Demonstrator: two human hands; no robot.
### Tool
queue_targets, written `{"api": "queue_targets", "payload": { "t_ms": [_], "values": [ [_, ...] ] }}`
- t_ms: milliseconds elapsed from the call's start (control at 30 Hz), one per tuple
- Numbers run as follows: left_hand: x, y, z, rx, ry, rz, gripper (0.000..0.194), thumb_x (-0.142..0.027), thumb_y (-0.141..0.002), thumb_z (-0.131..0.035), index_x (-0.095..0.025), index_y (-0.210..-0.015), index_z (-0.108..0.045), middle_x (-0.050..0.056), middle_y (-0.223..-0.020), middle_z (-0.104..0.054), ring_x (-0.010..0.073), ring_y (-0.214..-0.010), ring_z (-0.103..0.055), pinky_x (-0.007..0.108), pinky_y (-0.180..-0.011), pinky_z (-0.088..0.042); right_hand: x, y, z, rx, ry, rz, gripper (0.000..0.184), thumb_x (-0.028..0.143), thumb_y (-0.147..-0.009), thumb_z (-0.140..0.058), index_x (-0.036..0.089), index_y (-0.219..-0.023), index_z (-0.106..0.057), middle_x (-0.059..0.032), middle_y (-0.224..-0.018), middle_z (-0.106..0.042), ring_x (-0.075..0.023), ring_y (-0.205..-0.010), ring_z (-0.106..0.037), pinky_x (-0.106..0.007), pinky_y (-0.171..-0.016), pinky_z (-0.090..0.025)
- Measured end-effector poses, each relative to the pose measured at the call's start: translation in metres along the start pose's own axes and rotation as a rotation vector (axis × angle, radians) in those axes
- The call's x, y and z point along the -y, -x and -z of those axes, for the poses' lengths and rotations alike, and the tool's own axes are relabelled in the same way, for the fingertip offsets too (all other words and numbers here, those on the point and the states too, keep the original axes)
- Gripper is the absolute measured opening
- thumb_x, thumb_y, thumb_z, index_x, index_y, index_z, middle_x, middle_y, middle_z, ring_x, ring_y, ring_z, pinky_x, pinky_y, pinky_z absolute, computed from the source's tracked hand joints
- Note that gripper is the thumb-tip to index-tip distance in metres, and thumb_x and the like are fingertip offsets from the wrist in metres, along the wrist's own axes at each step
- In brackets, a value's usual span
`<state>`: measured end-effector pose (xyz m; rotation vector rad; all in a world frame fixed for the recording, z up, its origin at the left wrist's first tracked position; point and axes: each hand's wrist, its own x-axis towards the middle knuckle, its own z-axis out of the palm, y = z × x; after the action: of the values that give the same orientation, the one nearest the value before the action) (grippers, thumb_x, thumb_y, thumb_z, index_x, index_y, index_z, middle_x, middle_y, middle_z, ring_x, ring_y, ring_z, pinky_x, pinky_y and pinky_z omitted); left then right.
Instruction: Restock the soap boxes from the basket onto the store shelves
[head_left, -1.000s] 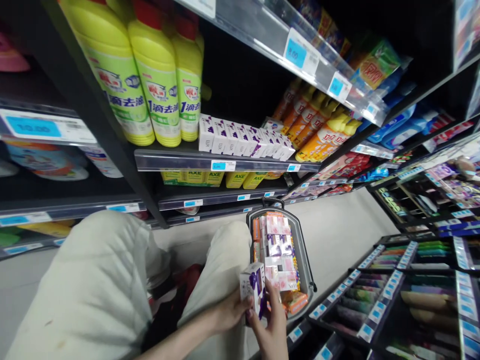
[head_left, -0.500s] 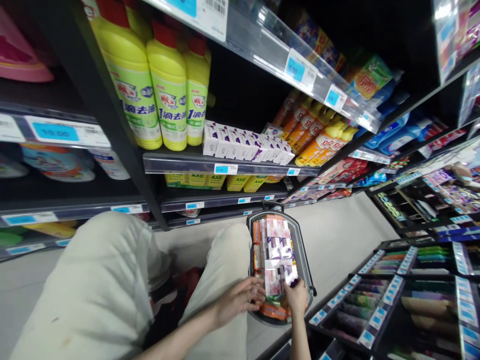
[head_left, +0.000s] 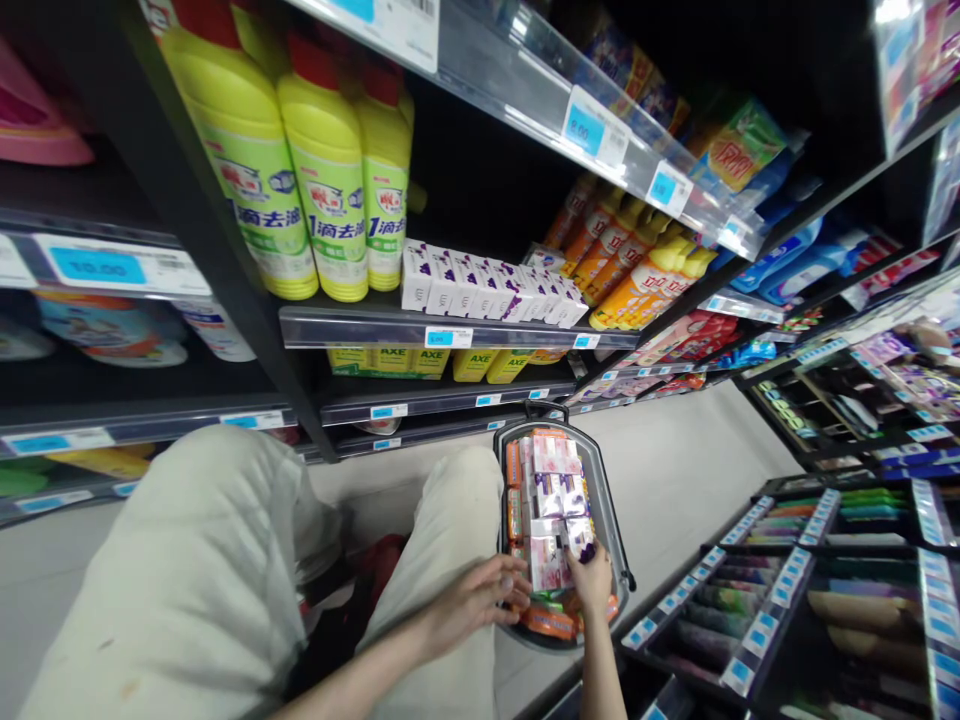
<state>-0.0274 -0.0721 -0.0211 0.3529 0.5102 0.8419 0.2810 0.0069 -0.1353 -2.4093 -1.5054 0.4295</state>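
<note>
A grey shopping basket (head_left: 609, 520) stands on the floor by my right knee, packed with several white, pink and purple boxes. My left hand (head_left: 476, 600) lies at the basket's near left rim, fingers stretched out and touching a pink and white box (head_left: 546, 568). Inside the basket my right hand (head_left: 592, 580) is closed on a white and purple box (head_left: 582, 538), pressing it in among the others. More of these white and purple boxes (head_left: 487, 283) stand in a row on the shelf above.
Tall yellow bottles (head_left: 322, 170) stand on the shelf at upper left, orange bottles (head_left: 637, 265) to the right. Black shelves line both sides of a narrow aisle with a pale floor (head_left: 675, 470). My knees in light trousers (head_left: 202, 560) fill the lower left.
One second ago both hands held a white and purple box above the basket's near end. The right hand has since carried it down into the basket; the left hand let go and opened.
</note>
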Motion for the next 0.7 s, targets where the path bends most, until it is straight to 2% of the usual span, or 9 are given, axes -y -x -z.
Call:
{"api": "queue_targets", "payload": {
  "t_ms": [333, 433, 533, 600, 633, 700],
  "values": [
    [-0.002, 0.001, -0.001, -0.014, 0.007, 0.012, 0.071, -0.059, -0.064, -0.078, -0.013, -0.112, -0.054, 0.014, -0.108, -0.058, 0.0217, -0.101, -0.057, 0.035, -0.089, -0.043, 0.004, 0.003, -0.001, -0.028, -0.005, 0.002, 0.081, 0.059, -0.063, -0.059, 0.007, -0.125, -0.053, -0.0226, -0.117, -0.059, -0.0331, -0.1, -0.06, -0.039, -0.086, -0.046],
    [0.0, 0.0, -0.002, -0.018, 0.017, 0.001, 0.069, -0.058, -0.063, -0.079, -0.013, -0.11, -0.055, 0.014, -0.108, -0.059, 0.0211, -0.099, -0.058, 0.034, -0.087, -0.043, 0.001, 0.006, 0.001, 0.011, 0.024, 0.017, 0.089, 0.062, -0.064, -0.054, 0.004, -0.131, -0.048, -0.0263, -0.122, -0.055, -0.0369, -0.108, -0.057, -0.043, -0.09, -0.045],
    [0.009, -0.006, 0.001, -0.014, 0.041, -0.004, 0.067, -0.056, -0.061, -0.08, -0.014, -0.108, -0.057, 0.011, -0.103, -0.059, 0.0201, -0.095, -0.059, 0.032, -0.084, -0.042, 0.009, 0.004, 0.008, -0.057, 0.076, 0.074, 0.094, 0.065, -0.065, -0.05, 0.0, -0.133, -0.044, -0.0311, -0.127, -0.05, -0.0433, -0.118, -0.05, -0.051, -0.096, -0.041],
    [0.016, -0.012, 0.008, 0.017, 0.069, -0.005, 0.062, -0.054, -0.061, -0.081, -0.016, -0.105, -0.06, 0.009, -0.102, -0.06, 0.0195, -0.092, -0.06, 0.032, -0.082, -0.042, 0.032, -0.001, 0.017, -0.15, 0.027, 0.123, 0.091, 0.068, -0.068, -0.047, 0.002, -0.13, -0.047, -0.0314, -0.126, -0.051, -0.0445, -0.118, -0.049, -0.053, -0.095, -0.041],
    [0.018, -0.014, 0.011, 0.048, 0.077, -0.015, 0.055, -0.051, -0.063, -0.081, -0.019, -0.104, -0.062, 0.008, -0.101, -0.061, 0.0192, -0.092, -0.061, 0.033, -0.083, -0.042, 0.052, -0.003, 0.024, -0.172, -0.039, 0.159, 0.086, 0.068, -0.07, -0.046, 0.005, -0.128, -0.048, -0.0296, -0.124, -0.053, -0.0428, -0.115, -0.052, -0.052, -0.093, -0.043],
    [0.018, -0.017, 0.017, 0.115, 0.072, -0.042, 0.043, -0.044, -0.072, -0.077, -0.02, -0.104, -0.064, 0.008, -0.103, -0.062, 0.0197, -0.095, -0.06, 0.035, -0.088, -0.043, 0.109, -0.008, 0.04, -0.146, -0.205, 0.291, 0.074, 0.066, -0.075, -0.047, 0.012, -0.125, -0.051, -0.0229, -0.12, -0.057, -0.0358, -0.105, -0.06, -0.047, -0.088, -0.048]
  ]
}}
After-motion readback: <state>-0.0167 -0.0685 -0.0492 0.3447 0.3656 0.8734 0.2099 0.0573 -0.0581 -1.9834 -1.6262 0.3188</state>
